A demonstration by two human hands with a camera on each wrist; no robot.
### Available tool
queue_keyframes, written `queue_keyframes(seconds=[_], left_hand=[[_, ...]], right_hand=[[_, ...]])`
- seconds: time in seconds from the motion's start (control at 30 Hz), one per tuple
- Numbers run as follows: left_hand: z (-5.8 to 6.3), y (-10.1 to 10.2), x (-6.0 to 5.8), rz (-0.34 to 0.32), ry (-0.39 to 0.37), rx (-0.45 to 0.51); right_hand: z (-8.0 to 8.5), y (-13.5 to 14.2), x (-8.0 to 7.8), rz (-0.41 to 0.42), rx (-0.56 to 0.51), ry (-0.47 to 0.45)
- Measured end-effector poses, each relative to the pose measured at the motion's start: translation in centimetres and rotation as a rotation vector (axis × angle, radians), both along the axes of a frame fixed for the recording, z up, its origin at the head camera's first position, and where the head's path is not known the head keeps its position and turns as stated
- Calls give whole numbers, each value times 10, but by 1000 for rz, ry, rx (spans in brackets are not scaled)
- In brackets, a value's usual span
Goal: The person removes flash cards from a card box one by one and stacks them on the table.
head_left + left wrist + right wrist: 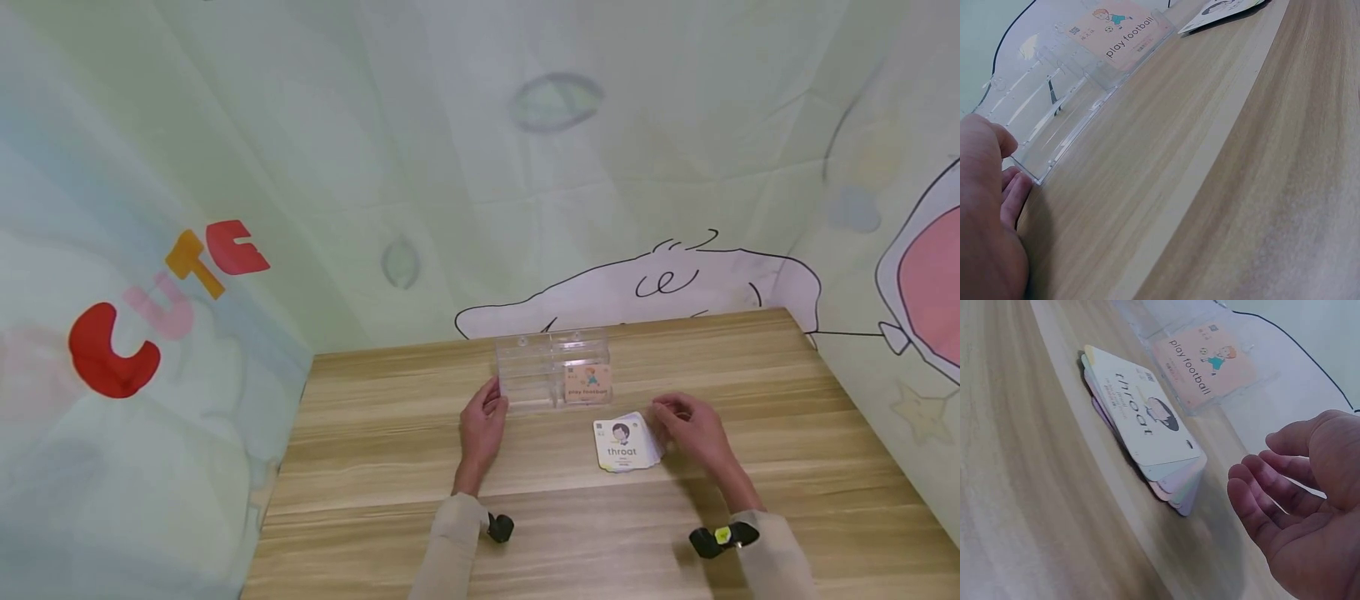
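Note:
A clear plastic card holder (525,375) with two side-by-side sections stands toward the back of the table. My left hand (483,423) grips its left edge, thumb and fingers on either side of the plastic in the left wrist view. An orange "play football" card (587,384) sits in the right section. In front of that section lies a fanned stack of cards (1141,412), with a white "throat" card (622,442) on top. Just right of the stack hovers my right hand (693,429), fingers loosely bent with nothing between them in the right wrist view.
The wooden table (360,467) ends at a back edge against a printed cloth wall (420,167). More printed cloth hangs along the left and right sides. Each forearm wears a dark wrist camera (500,527).

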State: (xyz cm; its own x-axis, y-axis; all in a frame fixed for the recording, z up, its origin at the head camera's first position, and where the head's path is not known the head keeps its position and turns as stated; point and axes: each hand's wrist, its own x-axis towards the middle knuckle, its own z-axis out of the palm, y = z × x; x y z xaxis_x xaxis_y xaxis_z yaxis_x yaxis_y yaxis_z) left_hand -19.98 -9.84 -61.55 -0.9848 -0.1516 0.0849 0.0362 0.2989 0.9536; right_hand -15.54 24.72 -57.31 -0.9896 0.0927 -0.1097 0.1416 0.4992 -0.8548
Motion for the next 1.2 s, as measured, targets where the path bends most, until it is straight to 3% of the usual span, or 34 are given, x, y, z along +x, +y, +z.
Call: queue_keyframes(seconds=[0.47,0.7,1.2], left_hand=[[-1,0,0,4,17,-4],[0,0,1,3,23,-6],[-1,-1,0,-3,8,2]], right_hand=[[22,-8,-16,8,-28,44],[21,-17,-29,2,-31,60],[11,-39,-42,-6,-188,54]])
